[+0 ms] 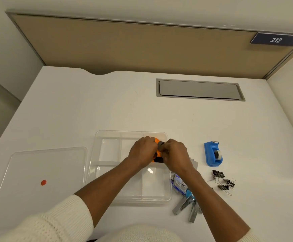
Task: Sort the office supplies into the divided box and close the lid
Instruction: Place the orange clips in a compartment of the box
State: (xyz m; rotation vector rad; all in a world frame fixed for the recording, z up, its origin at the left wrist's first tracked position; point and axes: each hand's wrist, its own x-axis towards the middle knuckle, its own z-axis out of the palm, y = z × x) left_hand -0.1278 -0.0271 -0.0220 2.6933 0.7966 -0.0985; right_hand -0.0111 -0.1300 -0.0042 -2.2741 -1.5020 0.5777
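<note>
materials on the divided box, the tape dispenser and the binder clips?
Divided box: clear glossy plastic, probably; the desk shows through and a glare spot sits on its floor.
Tape dispenser: blue moulded plastic, smooth, with a small shiny strip at the top that looks like metal.
Binder clips: dark bodies with thin wire handles, likely metal.

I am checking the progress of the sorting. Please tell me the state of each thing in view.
divided box: open, lid off
lid: flat on desk, left of box
orange tool: held over box by both hands
left hand: gripping tool
right hand: gripping tool
tape dispenser: unsorted
binder clips: unsorted
staplers: unsorted
</note>
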